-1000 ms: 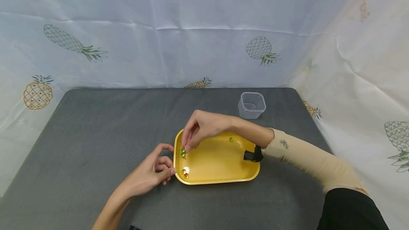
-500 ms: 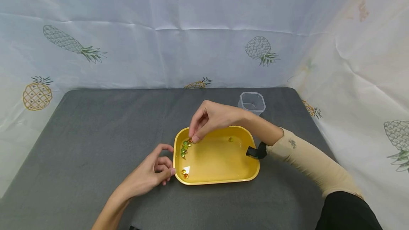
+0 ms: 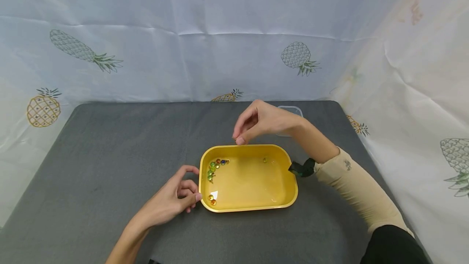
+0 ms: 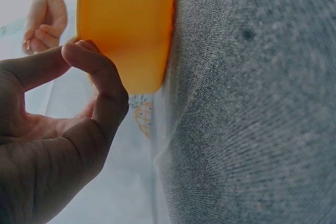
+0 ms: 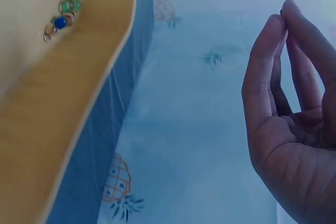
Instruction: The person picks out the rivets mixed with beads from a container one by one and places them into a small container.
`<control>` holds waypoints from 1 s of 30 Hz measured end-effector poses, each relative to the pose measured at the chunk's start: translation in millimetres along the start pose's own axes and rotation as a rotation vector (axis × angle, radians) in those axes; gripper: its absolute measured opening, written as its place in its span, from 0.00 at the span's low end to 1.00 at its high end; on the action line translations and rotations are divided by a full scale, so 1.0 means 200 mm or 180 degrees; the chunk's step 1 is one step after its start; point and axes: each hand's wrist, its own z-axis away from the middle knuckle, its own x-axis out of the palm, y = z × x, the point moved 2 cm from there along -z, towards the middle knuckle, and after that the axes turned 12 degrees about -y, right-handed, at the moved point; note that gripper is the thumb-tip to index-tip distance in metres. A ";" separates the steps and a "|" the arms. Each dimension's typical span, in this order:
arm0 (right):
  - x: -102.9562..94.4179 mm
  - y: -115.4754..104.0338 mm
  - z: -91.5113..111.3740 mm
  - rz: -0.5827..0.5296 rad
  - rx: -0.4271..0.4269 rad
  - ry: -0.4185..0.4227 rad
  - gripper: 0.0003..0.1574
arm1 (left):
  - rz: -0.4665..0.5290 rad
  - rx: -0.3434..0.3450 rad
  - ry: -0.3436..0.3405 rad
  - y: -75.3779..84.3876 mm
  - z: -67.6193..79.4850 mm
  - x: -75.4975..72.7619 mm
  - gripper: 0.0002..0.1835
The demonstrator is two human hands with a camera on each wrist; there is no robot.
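Observation:
My left hand (image 3: 172, 195) holds the left end of a shallow yellow tray (image 3: 249, 207), thumb and index tips at its rim. A curved row of small shiny beads (image 3: 212, 169), green, red, blue and gold, lies along the tray's far left corner. Two amber beads (image 3: 212, 199) sit in the near left corner, and a lone yellow-green bead (image 3: 265, 160) lies at the right. Just above the far rim, my right hand (image 3: 265, 119) pinches a tiny bead-like piece (image 5: 282, 12) between thumb and fingertips; the fingers hide most of it.
A clear plastic container (image 3: 292, 109) stands behind the right hand, largely covered by it. The grey table (image 3: 128, 154) meets white pineapple-print cloth (image 3: 176, 64) at the back and right. A dark strap (image 3: 302, 168) is on the right wrist.
My right hand has moved up and right, from the tray's left end to beyond its far rim. More of the bead row, including a blue bead, now shows. The left hand stays put.

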 end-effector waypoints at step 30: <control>-0.33 0.21 0.47 -0.0390 -0.0090 0.1114 0.11 | 0.0005 -0.0010 -0.0007 0.01 0.00 0.00 0.32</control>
